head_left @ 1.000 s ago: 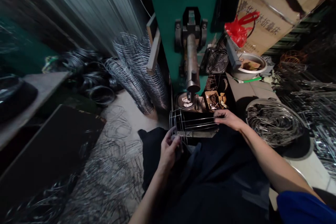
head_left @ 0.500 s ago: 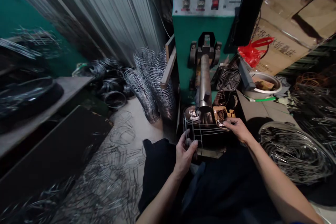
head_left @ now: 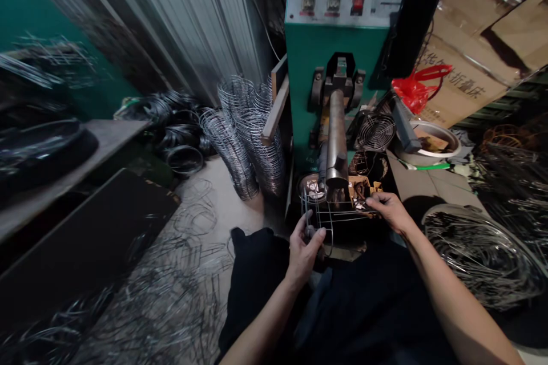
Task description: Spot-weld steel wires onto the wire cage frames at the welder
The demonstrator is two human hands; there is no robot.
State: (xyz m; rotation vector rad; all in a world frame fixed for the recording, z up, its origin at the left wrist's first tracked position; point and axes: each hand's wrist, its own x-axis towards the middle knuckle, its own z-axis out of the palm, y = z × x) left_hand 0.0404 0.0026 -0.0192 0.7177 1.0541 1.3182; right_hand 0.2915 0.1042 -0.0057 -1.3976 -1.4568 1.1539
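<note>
Between my hands, below a green spot-welding machine [head_left: 334,40], is a small wire frame [head_left: 317,221] of thin metal rods. My left hand [head_left: 303,248] grips its near left side, thumb and fingers closed round the rods. On the right, my right hand [head_left: 387,210] pinches the far ends of the long rods at the fingertips. The machine's thick metal arm [head_left: 337,142] points toward me just above the frame. Under that arm are a round tin [head_left: 309,183] and a yellow box [head_left: 358,188] with small dark pieces, partly hidden.
Stacks of wire rings [head_left: 244,137] stand left of the machine, beside a wooden bar [head_left: 276,108]. Loose wire pieces [head_left: 171,279] cover the floor at left. At right are a basin of wire parts [head_left: 475,256], a metal bowl [head_left: 449,151] and a large cardboard box [head_left: 475,51].
The view has shifted slightly, so the machine sits a little further right. Both hands keep their hold on the wire frame, with almost no movement.
</note>
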